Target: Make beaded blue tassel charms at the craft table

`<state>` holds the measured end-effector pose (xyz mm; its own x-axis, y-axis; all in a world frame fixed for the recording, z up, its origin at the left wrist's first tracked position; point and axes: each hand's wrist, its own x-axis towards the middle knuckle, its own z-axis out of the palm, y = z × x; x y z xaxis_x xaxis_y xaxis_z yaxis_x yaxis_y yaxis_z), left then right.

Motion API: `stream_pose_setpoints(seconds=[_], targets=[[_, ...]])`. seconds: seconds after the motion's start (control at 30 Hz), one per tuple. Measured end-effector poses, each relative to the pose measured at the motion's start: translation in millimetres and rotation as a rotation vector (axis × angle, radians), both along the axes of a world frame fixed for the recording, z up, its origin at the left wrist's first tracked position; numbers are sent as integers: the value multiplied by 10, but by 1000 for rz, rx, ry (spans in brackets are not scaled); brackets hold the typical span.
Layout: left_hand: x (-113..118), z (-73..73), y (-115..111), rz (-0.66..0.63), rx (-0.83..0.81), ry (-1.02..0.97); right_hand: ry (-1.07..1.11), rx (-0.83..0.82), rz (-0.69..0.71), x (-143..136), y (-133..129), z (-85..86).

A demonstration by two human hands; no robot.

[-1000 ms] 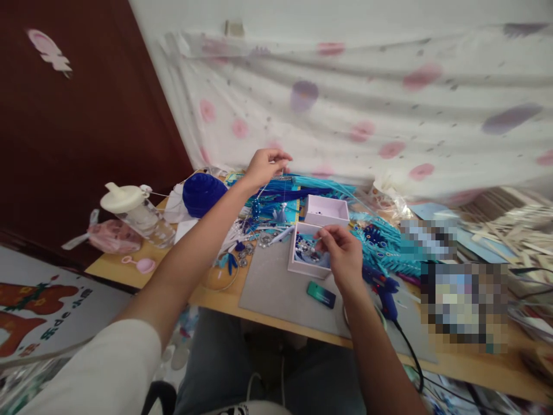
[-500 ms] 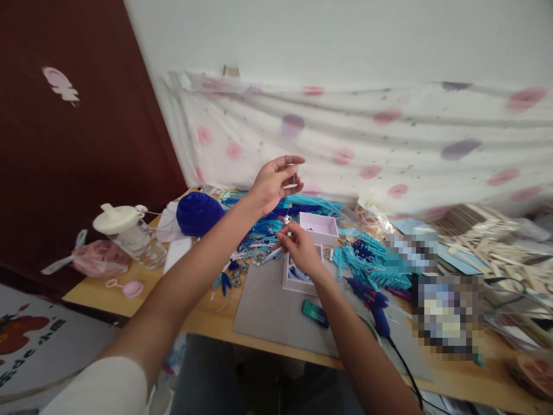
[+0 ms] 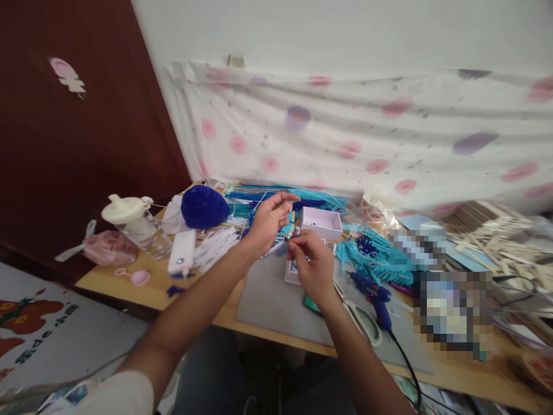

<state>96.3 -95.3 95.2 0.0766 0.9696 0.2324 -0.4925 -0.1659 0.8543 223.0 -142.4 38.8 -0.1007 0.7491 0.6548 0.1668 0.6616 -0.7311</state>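
Pinching beads point(image 3: 296, 231), the right hand point(image 3: 314, 264) hovers over 1 box point(image 3: 291, 278); whether the left hand point(image 3: 268, 225) grips anything, I cannot tell.

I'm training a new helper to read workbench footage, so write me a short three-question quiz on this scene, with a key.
1. True or false: the pale-lidded bottle stands to the left of the deep-blue bundle.

2. Which tool lies beside the scissors?
A) a hammer
B) a blue glue gun
C) a paintbrush

3. Fill the gap: the hand nearer the scissors is the person's ____ hand.

Key: 1. True. 2. B. 3. Right hand.
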Motion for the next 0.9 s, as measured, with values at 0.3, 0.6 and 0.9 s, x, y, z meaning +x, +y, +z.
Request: stream_pose_setpoints(seconds=[0.3,0.6,0.9], targets=[[-91,137,-177,-36,-39,104,-139,171,-102,125,-115,31],[-122,444,-337,-234,-80,-54,-181,-93,66,137,-139,18],[-427,537,51,37,44,40,-169,-151,59,200,-129,-96]])
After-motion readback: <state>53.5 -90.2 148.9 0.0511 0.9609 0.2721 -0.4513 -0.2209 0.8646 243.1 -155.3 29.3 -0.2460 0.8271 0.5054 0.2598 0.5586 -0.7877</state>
